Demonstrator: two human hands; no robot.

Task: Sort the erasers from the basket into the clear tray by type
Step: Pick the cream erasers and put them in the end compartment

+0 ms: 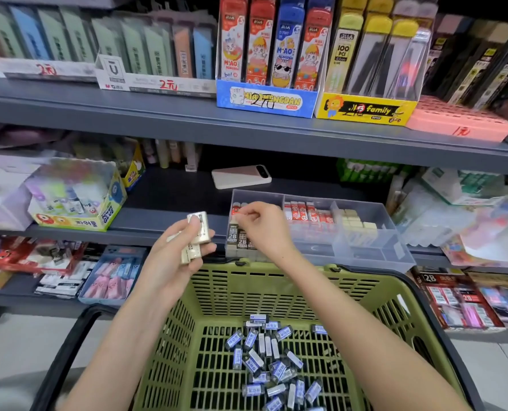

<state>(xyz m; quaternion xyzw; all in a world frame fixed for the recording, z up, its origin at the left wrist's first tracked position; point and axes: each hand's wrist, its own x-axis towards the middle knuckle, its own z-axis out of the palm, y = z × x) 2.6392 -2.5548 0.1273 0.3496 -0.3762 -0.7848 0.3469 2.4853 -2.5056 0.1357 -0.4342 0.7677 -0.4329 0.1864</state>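
A green plastic basket (226, 289) fills the lower middle, with several blue-and-white wrapped erasers (272, 366) loose on its bottom. Behind it on the shelf sits the clear tray (365, 256), divided into compartments: dark 2B erasers (237, 240) in the left one, red-and-white erasers (309, 215) in the middle, plain beige erasers (356, 223) on the right. My left hand (181, 256) holds several beige wrapped erasers (197, 232) left of the tray. My right hand (261, 226) hovers over the tray's left compartment with fingertips pinched together; what it pinches is too small to tell.
A white phone (240, 176) lies on the shelf behind the tray. A glue display box (77, 197) stands to the left. Packs of stationery crowd the shelves above, below and to the right. The basket's black handle (66, 351) curves at lower left.
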